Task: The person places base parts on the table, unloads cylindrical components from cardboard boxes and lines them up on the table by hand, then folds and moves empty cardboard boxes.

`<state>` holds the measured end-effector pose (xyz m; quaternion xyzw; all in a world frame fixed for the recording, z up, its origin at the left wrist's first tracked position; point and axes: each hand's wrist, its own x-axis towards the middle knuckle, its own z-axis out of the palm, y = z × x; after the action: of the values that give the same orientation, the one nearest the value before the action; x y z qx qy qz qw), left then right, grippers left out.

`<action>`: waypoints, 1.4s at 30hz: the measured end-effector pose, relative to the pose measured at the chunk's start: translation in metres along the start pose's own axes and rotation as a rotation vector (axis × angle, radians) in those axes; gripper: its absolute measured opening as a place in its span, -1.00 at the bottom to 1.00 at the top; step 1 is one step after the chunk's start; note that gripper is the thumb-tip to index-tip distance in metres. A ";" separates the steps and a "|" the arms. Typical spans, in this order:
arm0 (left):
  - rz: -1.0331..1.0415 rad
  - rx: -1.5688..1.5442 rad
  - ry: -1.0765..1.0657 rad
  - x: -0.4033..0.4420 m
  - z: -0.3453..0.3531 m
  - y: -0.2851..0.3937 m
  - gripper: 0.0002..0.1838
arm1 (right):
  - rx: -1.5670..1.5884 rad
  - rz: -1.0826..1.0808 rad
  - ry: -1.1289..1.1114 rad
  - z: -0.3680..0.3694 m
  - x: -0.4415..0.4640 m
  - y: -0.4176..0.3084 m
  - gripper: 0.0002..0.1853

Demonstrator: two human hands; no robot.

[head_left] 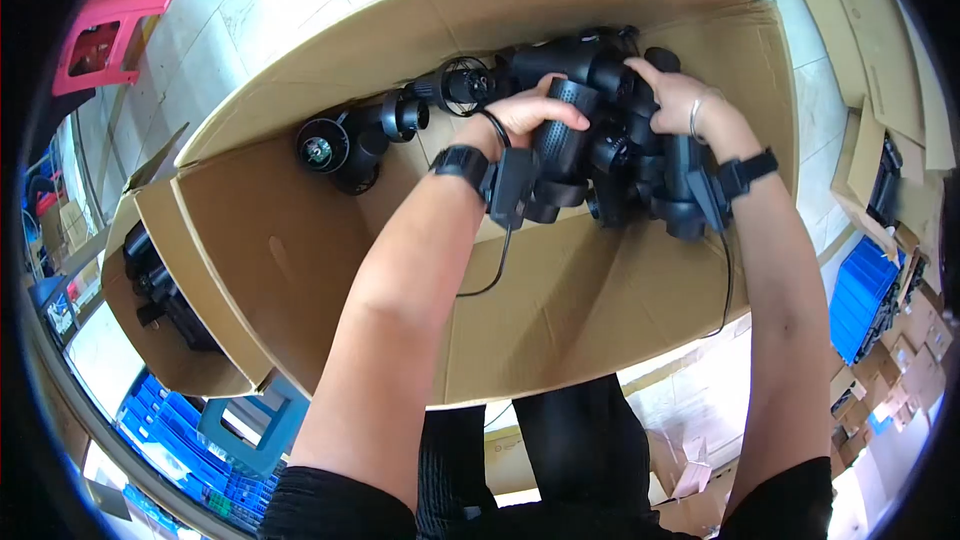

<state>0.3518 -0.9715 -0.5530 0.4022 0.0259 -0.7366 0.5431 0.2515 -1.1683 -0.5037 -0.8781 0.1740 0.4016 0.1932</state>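
Observation:
Inside a large cardboard box (560, 320), black hair-dryer-like housings (615, 150) lie heaped toward the right side. My left hand (525, 115) is closed around a black cylinder with a perforated end (568, 135), its thumb lying across the side. At the right of the heap, my right hand (680, 100) grips a black tubular housing (645, 125); its fingers are partly hidden among the parts. Farther left in the box sit a housing with a round open end (324, 145) and a shorter ringed one (404, 116). Both wrists carry black straps with small cabled modules.
A second cardboard box (190, 360) with black parts stands at the left. Near it are blue crates (170, 425) and a teal plastic stool (250, 440). A pink stool (115, 25) is at upper left. Flattened cardboard (870, 50) and a blue bin (862, 290) line the right.

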 end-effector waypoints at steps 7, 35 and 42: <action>0.025 0.149 -0.036 -0.087 0.044 -0.019 -0.25 | -0.180 -0.062 0.059 0.005 -0.100 -0.050 -0.16; 0.943 -0.468 1.014 -0.871 0.281 -0.293 -0.22 | -0.495 -1.407 0.194 -0.015 -0.532 -0.553 -0.71; 1.084 -0.628 1.298 -0.984 0.313 -0.431 -0.25 | -0.652 -1.816 0.120 0.077 -0.633 -0.782 -0.74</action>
<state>-0.0936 -0.1769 0.0971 0.5291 0.3342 0.0337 0.7793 0.1721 -0.3598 0.0954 -0.7074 -0.6817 0.0821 0.1676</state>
